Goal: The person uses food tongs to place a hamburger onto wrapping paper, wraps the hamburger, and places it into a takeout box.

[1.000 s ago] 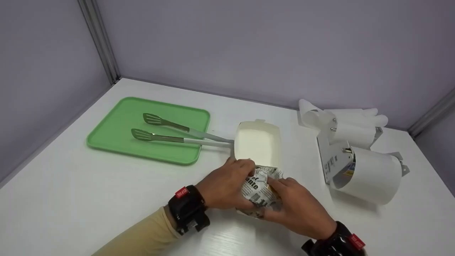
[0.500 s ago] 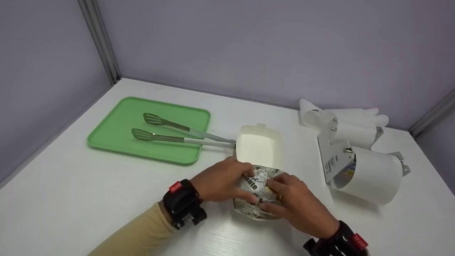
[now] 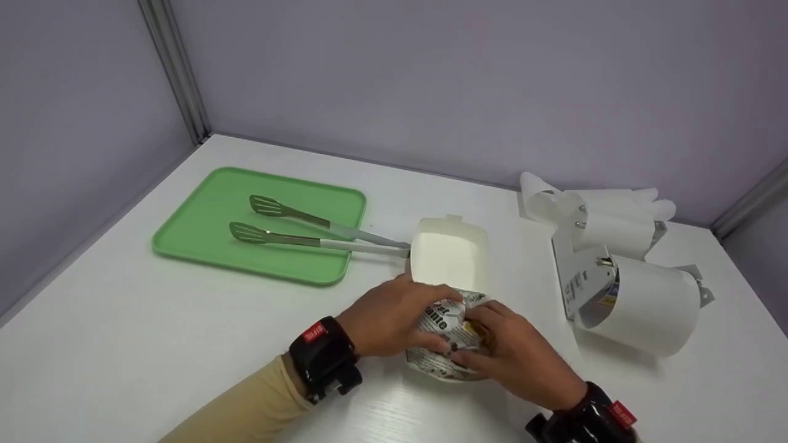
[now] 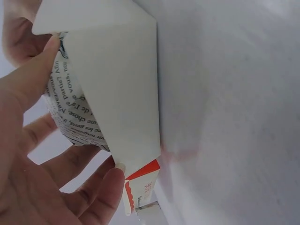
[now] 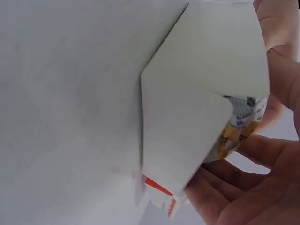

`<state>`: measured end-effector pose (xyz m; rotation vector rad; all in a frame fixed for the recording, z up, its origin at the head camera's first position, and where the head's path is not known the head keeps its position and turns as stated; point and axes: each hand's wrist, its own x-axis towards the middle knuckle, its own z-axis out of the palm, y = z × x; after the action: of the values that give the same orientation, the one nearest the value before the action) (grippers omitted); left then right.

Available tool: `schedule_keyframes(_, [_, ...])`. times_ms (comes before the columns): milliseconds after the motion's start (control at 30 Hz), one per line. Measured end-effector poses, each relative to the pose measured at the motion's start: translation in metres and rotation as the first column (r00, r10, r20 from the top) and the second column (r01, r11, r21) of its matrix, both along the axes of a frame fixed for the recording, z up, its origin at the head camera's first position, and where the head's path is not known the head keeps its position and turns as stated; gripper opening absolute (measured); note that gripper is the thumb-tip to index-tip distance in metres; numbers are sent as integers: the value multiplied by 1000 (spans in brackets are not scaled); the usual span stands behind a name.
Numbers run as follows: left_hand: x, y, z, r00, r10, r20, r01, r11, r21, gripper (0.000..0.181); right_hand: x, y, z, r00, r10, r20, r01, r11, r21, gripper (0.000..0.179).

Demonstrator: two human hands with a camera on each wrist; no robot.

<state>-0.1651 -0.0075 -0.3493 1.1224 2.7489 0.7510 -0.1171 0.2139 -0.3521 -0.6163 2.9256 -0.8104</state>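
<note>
A paper-wrapped bundle [image 3: 436,321] in newspaper-style print sits in the base of a white paper box [image 3: 448,255], whose lid stands open on the far side. From the left, my left hand [image 3: 391,317] holds the bundle, its fingers curved over the top and thumb at the near side. My right hand [image 3: 523,354] grips it from the right, beside a yellow-brown patch. In the left wrist view, the printed paper [image 4: 75,105] rises above the slanted box wall. The right wrist view shows the box's outer wall [image 5: 180,133] and fingers at its edge.
Metal tongs [image 3: 363,247] with slotted heads lie across a green tray [image 3: 191,212], handle end at the box's left side. To the right are white rolled sheets [image 3: 655,307] on metal brackets, with more white pieces [image 3: 615,221] behind. Walls close off the table's back.
The box has shifted slightly toward me and right. My left fingers have slid right across the top of the wrapped bundle, and more of the yellow-brown patch shows by my right hand.
</note>
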Motion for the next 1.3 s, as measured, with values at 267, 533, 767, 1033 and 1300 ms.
schedule_keyframes(267, [0,0,-1,1000,9,24,-9,1000,-1,59,7,-8,1,969,-196,-148,207,976,63,79])
schedule_keyframes(533, [-1,2,-1,1000,-2,8,2,999,-37,55,2,-6,-2,991,-114,69,118,992,-55,59])
schedule_keyframes(767, [-1,6,0,999,-29,-18,28,997,-68,55,6,3,-6,996,65,-62,-57,991,123,50])
schedule_keyframes(1033, [-2,5,1,995,-74,-62,69,994,-90,42,19,-5,-14,953,143,-266,-51,944,325,60])
schedule_keyframes(1300, [0,4,-2,998,39,-42,-40,999,-17,34,14,-9,-6,993,58,-100,-34,973,229,64])
